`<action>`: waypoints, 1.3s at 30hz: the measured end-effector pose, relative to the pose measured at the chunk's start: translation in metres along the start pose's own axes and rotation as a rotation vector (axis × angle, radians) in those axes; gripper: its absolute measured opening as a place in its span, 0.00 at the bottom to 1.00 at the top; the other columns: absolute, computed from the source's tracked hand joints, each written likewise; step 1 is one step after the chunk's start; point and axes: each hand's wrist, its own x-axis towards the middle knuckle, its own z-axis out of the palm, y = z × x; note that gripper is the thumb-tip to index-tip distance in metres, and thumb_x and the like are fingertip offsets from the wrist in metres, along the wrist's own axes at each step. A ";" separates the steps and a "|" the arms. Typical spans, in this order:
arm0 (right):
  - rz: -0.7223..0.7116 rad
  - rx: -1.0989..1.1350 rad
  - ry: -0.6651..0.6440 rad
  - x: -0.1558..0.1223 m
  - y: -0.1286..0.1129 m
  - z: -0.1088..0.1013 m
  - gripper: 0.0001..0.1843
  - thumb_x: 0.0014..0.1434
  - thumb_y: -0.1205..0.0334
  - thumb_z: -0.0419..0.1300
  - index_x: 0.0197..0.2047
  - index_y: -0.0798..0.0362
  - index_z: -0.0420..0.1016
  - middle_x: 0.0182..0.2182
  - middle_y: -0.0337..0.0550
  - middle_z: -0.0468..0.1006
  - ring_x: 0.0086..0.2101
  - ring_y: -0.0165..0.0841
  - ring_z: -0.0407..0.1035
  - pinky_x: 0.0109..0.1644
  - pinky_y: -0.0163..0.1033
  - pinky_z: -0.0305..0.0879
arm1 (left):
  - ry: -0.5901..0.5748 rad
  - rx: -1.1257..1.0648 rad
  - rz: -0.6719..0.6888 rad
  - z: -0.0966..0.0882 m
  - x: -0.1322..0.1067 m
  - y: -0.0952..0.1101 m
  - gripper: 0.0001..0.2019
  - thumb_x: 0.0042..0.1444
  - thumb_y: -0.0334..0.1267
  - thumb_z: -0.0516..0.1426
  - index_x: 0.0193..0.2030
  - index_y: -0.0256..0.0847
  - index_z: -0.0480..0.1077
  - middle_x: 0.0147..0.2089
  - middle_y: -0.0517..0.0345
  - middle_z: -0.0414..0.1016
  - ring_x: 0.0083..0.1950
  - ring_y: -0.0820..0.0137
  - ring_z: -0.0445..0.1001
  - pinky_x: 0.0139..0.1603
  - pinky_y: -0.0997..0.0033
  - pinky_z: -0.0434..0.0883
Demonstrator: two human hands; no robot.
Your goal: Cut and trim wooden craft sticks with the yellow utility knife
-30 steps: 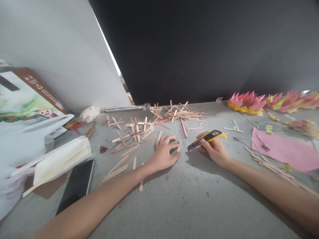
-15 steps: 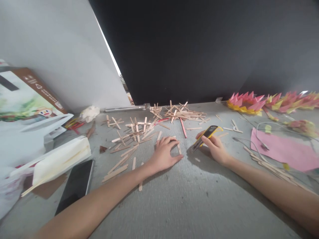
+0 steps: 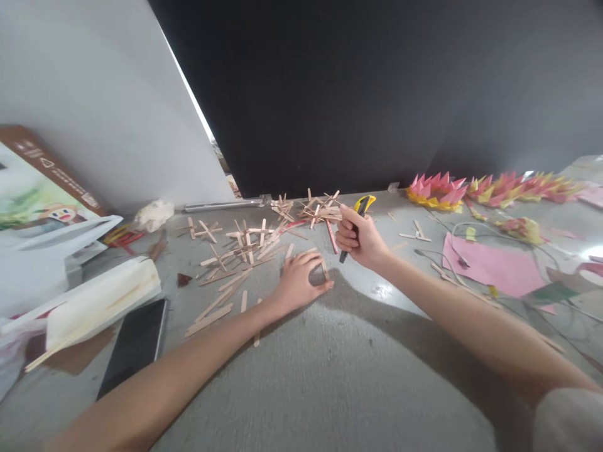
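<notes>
Right of centre in frame, our right hand has raised knife, steeper now, grip wrapped round it; clear of stick our left hand pinches near centre.

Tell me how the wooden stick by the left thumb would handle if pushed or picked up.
The wooden stick is probably stiff but snappable, being slim and straight. It looks small beside the left hand, so it should be light. Its flat shape suggests it would slide rather than roll.
</notes>
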 end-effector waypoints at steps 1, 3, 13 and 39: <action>-0.005 0.015 0.044 0.006 0.007 0.004 0.31 0.58 0.49 0.75 0.22 0.48 0.57 0.15 0.25 0.48 0.16 0.22 0.41 0.18 0.34 0.42 | -0.003 0.009 -0.002 0.000 0.000 0.000 0.27 0.60 0.56 0.69 0.63 0.47 0.77 0.73 0.48 0.75 0.76 0.47 0.68 0.75 0.37 0.59; -0.002 0.061 0.117 0.015 0.026 0.010 0.32 0.56 0.50 0.74 0.21 0.47 0.52 0.14 0.24 0.47 0.15 0.22 0.39 0.17 0.33 0.38 | -0.006 0.023 -0.004 0.001 0.000 0.000 0.28 0.60 0.56 0.68 0.63 0.46 0.78 0.74 0.47 0.73 0.76 0.46 0.67 0.76 0.36 0.59; 0.041 0.127 0.140 0.029 0.070 0.001 0.28 0.54 0.59 0.66 0.21 0.46 0.45 0.10 0.25 0.48 0.13 0.21 0.39 0.16 0.32 0.38 | 0.054 -0.002 0.067 0.006 -0.006 -0.005 0.30 0.57 0.56 0.71 0.63 0.47 0.77 0.71 0.46 0.76 0.74 0.47 0.70 0.73 0.41 0.63; 0.004 0.138 0.173 0.027 0.074 -0.007 0.29 0.53 0.57 0.67 0.21 0.46 0.45 0.11 0.25 0.48 0.13 0.21 0.39 0.16 0.31 0.38 | 0.020 0.000 0.045 0.000 -0.007 0.000 0.28 0.59 0.58 0.70 0.61 0.48 0.77 0.71 0.48 0.75 0.75 0.46 0.68 0.74 0.37 0.62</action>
